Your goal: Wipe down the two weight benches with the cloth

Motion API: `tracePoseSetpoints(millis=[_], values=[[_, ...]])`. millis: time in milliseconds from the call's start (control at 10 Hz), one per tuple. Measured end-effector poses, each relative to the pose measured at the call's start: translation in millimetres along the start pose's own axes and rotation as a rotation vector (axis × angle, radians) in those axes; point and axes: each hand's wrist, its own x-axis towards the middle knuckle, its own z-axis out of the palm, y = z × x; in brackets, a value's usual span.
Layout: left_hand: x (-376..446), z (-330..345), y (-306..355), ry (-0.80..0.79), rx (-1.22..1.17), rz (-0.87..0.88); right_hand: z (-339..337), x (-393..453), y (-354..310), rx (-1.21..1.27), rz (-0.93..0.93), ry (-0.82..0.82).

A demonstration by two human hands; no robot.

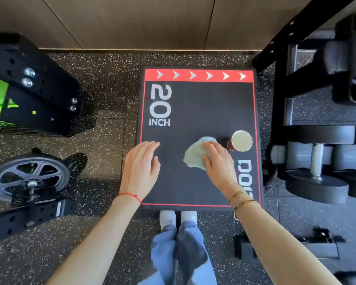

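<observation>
Speckled gym floor, black box (193,112): right hand (220,161) lies flat on cloth (193,155), left hand (141,161) spread, empty; gather cloth fully, avoiding cup (241,141).

The cloth (194,156) lies on the counter (197,112) toward its right edge, under the right hand (219,161). A cup (240,141) stands just right of the cloth. The left hand (141,162) is over the counter's left edge.

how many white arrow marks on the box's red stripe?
6, in one row along the red stripe at the far edge of the black padded box, from the leftmost arrow to the rightmost arrow. None look hidden.
</observation>
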Motion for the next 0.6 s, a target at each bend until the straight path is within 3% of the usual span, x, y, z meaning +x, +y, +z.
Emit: tracePoseSetpoints(millis=[300,500,600], values=[[7,89,-31,-0.046,0.029,0.023,76,22,57,-0.047,-0.007,-0.013],[8,101,-30,-0.076,0.019,0.017,85,24,68,-0.093,-0.003,-0.114],[6,91,-26,-0.056,0.026,0.013,75,18,63,-0.050,0.012,-0.072]])
